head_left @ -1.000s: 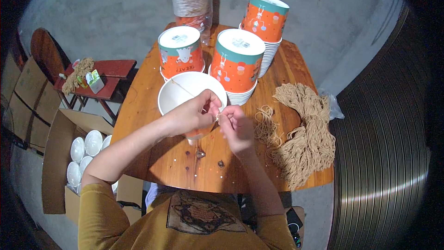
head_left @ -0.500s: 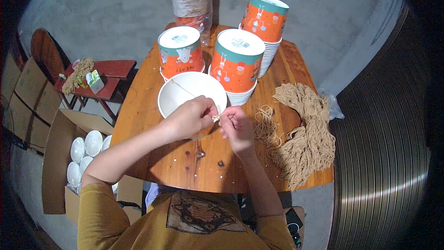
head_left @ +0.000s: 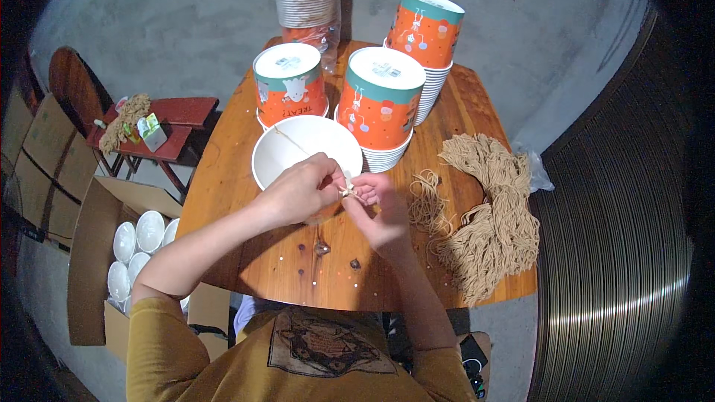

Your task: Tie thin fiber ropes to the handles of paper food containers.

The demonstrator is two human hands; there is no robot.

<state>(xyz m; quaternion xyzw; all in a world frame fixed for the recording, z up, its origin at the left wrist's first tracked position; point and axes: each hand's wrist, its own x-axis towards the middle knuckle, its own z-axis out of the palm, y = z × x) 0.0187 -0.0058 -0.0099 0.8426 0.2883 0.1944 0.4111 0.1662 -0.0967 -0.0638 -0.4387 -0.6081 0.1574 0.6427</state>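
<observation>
A paper bucket (head_left: 287, 150) with a white inside stands mouth up on the wooden table (head_left: 261, 275) in front of me. A thin tan cord (head_left: 292, 138) runs across its opening from the far rim toward my hands. At the bucket's near right rim, my left hand (head_left: 302, 190) pinches the pale knotted end of the cord. My right hand (head_left: 380, 216) is closed at the same knot from the right, thumb and fingers meeting there. The hands hide the near part of the rim.
Behind the bucket stand upside-down stacks of orange and green paper buckets (head_left: 380, 108). A skein of tan cord (head_left: 488, 231) and a small loose bunch (head_left: 427, 205) lie at right. On the floor at left, a cardboard box (head_left: 89, 275) holds white cups; a red bench (head_left: 190, 109) stands beyond.
My right hand has shifted slightly left and turned, its thumb now lower beneath the knot. My left hand keeps its pinch almost in place.
</observation>
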